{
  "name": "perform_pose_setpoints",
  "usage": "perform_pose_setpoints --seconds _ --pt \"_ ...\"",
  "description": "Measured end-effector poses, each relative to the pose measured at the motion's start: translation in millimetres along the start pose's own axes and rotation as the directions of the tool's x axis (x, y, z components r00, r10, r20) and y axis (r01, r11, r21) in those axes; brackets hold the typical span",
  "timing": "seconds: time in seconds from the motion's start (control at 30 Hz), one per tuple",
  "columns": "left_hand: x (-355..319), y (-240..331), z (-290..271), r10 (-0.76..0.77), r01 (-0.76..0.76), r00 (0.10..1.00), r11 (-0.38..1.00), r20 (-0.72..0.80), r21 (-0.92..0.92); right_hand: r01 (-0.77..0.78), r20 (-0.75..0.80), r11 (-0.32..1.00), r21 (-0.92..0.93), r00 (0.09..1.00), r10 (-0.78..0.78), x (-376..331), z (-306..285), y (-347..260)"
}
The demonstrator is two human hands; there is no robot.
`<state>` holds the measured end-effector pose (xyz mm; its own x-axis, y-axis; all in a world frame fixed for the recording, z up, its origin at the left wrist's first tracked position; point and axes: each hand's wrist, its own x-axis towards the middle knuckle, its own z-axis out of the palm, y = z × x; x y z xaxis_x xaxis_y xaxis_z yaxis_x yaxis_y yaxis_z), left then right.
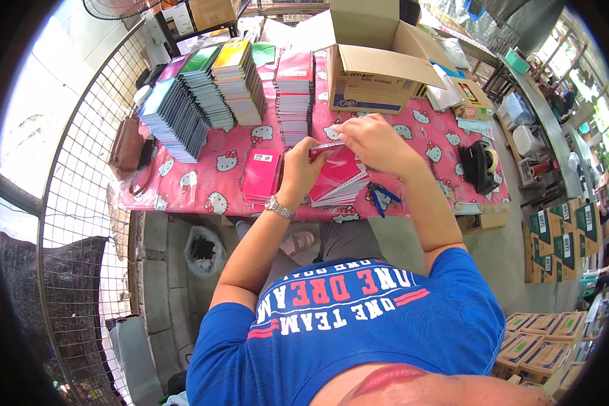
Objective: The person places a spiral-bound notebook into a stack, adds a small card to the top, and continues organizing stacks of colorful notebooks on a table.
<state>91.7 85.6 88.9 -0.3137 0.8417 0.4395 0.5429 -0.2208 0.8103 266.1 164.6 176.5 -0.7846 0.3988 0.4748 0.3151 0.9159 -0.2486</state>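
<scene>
Both my hands meet over the pink-printed table cover, at the edge of a thin pink notebook. My left hand, with a metal watch at the wrist, is closed on its near left side. My right hand pinches at its right end; the fingertips partly hide what they grip. Under the hands lies a stack of loose pink covers and white sheets with punched edges. Left of my left wrist sits a low pile of pink spiral notebooks. Blue-handled pliers rest right of the loose stack.
Tall stacks of blue, green, yellow-topped and red-topped notebooks stand behind. An open cardboard box is at the back. A black tape dispenser stands right; a brown bag lies left.
</scene>
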Motion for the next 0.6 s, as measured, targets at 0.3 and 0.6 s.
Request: perform_pose_setpoints --seconds 0.3,0.6 --pt "-4.0 -2.5 0.5 0.043 -0.045 0.999 0.997 -0.033 -0.058 -0.168 0.367 0.980 0.106 0.923 0.118 32.1 -9.8 -7.5" --pt "-1.4 -6.5 3.4 0.125 -0.126 0.992 0.989 -0.015 -0.072 -0.393 -0.613 0.852 0.346 0.593 0.522 -52.8 20.8 35.8"
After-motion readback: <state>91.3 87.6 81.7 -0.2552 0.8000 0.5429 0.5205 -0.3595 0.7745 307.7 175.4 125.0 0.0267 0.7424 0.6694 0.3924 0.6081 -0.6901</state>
